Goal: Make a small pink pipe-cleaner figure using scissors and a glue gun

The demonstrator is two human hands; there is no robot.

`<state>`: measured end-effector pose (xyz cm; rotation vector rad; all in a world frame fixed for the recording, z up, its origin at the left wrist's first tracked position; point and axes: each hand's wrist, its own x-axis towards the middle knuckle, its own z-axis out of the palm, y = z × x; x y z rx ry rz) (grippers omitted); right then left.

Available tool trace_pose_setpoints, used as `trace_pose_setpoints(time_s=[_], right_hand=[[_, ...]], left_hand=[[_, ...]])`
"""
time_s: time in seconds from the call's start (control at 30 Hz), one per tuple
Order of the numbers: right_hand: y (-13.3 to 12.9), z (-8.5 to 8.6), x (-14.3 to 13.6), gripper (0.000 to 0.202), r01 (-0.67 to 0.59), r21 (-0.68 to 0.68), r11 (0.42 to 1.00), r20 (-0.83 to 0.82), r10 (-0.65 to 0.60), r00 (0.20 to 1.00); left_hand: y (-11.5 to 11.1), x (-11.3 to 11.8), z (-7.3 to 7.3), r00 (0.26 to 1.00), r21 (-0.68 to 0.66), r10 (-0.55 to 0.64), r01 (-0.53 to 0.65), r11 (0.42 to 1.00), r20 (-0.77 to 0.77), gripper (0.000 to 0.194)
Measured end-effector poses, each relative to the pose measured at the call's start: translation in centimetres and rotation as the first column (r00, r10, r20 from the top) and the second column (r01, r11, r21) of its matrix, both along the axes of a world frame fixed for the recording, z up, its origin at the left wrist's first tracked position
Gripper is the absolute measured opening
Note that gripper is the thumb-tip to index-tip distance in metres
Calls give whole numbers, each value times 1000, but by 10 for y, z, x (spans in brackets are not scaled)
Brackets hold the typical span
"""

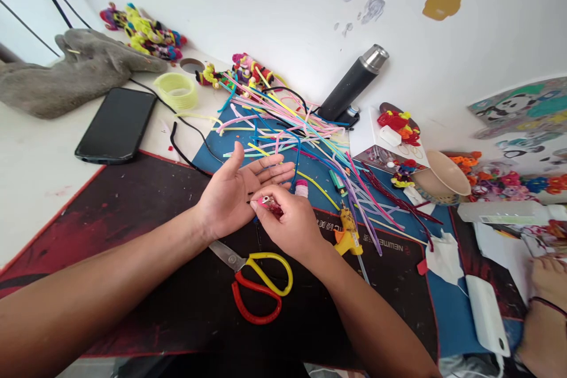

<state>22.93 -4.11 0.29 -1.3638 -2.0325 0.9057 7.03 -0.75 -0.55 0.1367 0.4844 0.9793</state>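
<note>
Hands meet above a dark mat; right grasps a small pink-and-red piece, left lies released, palm up.

Left hand (230,198): fingers extended, palm upturned, a few tiny black bits (250,194) on it. Right hand (295,221): thumb and fingers clenched on the piece (273,207), which shows a pale ring-like part and is held over the left palm; the fingers partly hide it.

Red-edged dark mat (186,319): spans the near work area beneath both forearms. Fuzzy stems (283,124), many colours: loose, crossing heap directly beyond the hands, occupying much of the blue surface (323,186). Grey plush item (66,80): far left. Black flask (349,85): tilted, behind the heap. Scissors (243,264): near side of the hands, blades running towards the left wrist, red and yellow handles between the forearms; an obstruction if the hands are lowered. Dark phone (117,124): left of the heap. White box (367,130) and beige bowl (447,174): right of the flask. Yellow glue gun (349,233): just beside the right forearm, restricting that side. Another person's hand (551,280): right edge, well apart. Pale yellow coil (177,94): beyond the phone.
</note>
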Motion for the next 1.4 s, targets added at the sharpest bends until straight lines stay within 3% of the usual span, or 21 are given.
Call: trace_pose_setpoints(time_s=[0.47,0.83,1.17,1.4], right_hand=[[1,5,3,9,40,53,998,-16,-39,999],[7,9,0,19,10,46,999,-48,-8,999],[8,19,-1,16,35,59,998,-30,-33,999],[6,17,0,11,-2,48,999,-15,3,1000]], left_hand=[[0,-2,0,999,-12,-2,3,1000,48,82],[1,-4,-1,995,-34,8,-4,999,101,81],[3,-6,4,989,-40,21,-16,999,144,79],[4,-4,11,991,-82,64,-55,995,121,88]])
